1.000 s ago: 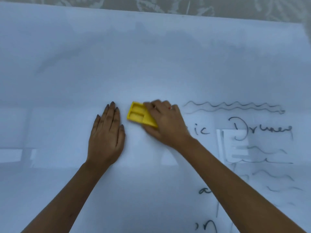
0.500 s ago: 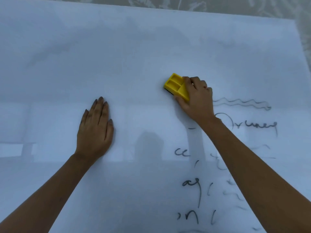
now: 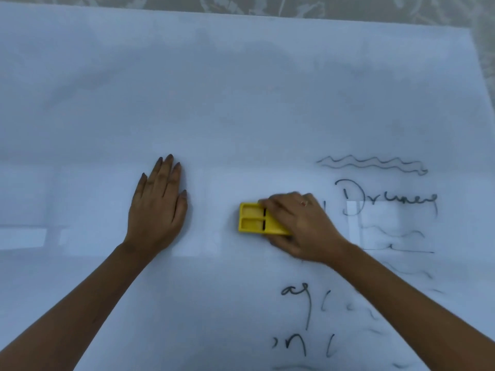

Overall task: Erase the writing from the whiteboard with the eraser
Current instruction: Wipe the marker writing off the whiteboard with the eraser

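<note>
A person's right hand grips a yellow eraser flat on the whiteboard mid-wipe, left hand pressed flat beside it; the remaining writing to the right probably needs sweeping next.

A large white whiteboard lies flat and fills nearly the whole view. Its left half and top are wiped bare. A yellow plastic eraser, rectangular with two recessed compartments on its back, sits flat on the board just right of centre. Dark handwriting remains to the eraser's right: a double wavy line, a word beginning with "D", and smeared fragments lower down.
</note>
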{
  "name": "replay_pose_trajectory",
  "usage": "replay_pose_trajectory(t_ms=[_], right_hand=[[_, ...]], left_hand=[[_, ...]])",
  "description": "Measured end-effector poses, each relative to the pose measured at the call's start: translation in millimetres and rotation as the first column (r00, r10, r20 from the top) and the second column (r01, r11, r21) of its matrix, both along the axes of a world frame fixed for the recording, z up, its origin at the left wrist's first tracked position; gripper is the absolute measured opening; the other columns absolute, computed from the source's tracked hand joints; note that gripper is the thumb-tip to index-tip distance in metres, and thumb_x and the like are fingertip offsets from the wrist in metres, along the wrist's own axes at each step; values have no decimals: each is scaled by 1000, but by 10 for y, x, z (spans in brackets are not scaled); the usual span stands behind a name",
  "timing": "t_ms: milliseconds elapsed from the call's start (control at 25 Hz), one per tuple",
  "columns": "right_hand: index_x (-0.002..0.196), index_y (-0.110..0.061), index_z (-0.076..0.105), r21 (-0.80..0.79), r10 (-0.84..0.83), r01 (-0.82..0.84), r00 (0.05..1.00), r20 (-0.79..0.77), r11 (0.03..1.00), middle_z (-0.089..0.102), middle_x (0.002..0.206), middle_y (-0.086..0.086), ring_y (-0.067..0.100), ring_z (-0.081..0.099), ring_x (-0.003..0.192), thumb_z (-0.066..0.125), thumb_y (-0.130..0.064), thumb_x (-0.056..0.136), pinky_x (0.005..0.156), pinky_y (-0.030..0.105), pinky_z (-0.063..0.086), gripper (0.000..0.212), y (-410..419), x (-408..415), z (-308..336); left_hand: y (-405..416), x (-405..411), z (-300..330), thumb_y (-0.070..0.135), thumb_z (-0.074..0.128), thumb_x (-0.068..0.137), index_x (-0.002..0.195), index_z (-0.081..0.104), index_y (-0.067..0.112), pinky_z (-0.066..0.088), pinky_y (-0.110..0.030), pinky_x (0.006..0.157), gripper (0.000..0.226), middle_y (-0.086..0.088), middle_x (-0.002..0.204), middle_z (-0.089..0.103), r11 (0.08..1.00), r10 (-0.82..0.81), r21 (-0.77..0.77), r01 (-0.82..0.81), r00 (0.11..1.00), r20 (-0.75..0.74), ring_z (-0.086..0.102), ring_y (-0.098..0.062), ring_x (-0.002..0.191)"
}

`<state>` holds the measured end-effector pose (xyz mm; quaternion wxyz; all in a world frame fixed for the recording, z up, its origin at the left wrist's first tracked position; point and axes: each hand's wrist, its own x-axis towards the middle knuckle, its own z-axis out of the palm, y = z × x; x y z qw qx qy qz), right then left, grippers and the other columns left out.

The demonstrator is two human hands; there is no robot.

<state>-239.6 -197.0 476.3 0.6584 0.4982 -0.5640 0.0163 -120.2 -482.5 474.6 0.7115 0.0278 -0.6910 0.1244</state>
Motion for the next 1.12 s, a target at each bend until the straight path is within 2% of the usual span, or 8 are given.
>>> replay_pose_trajectory(t_ms=[160,320,400,560,680,800,960,1120], right_hand=[[127,-8,54,-322,-79,93,995,57,942,58,113,14,37,57,91,45,-53,85,71,40,41,63,407,-257,657],[128,-8,53,-553,-1,135,972,236,822,55,114,16,40,54,96,45,-53,78,72,42,40,68,461,-266,992],[127,-8,54,-522,-33,119,985,172,844,56,112,15,38,54,92,48,-51,80,69,40,40,64,241,-194,756],[129,-12,55,-218,14,-8,1000,26,976,58,115,6,30,55,93,57,-44,84,71,36,34,55,119,-79,32],[131,-11,54,-94,2,-3,1000,-15,996,58,118,4,27,55,95,56,-46,87,73,36,37,55,419,-205,-16],[128,-7,55,-241,-50,47,999,-6,969,59,115,12,35,58,92,49,-50,88,72,40,41,59,788,-445,341],[126,-7,54,-519,-52,113,990,130,847,57,111,16,39,56,91,49,-51,81,69,40,41,64,867,-538,807],[126,-8,56,-442,-40,60,998,56,895,58,110,14,37,56,89,54,-47,81,67,38,39,60,358,-286,535]], left_hand=[[412,-192,86,30,28,101,151,36,1,22,-52,118,58,-16,160,31,999,-47,-17,48,999,22,25,-31,150],[679,-385,32,31,29,101,150,39,1,22,-54,119,58,-17,160,31,998,-53,23,53,998,20,26,-31,149],[717,-476,-50,31,29,101,151,38,2,22,-54,119,58,-17,161,29,999,-22,29,21,1000,20,25,-31,150],[715,-536,-72,29,30,101,151,37,3,23,-53,118,57,-17,161,29,1000,15,18,-14,1000,-20,25,-31,150],[697,-538,-81,30,29,101,152,36,4,20,-52,119,57,-15,162,27,1000,-3,15,3,1000,-29,23,-30,151],[695,-530,-88,30,28,102,154,32,6,16,-50,121,58,-12,164,23,1000,-17,26,17,1000,-14,17,-26,153],[712,-526,-87,31,27,103,155,30,7,14,-48,122,57,-11,164,22,999,-18,28,18,1000,-13,16,-24,153],[697,-522,-82,30,26,103,156,30,9,14,-46,122,57,-10,164,22,999,-18,28,18,1000,-17,17,-24,153]])
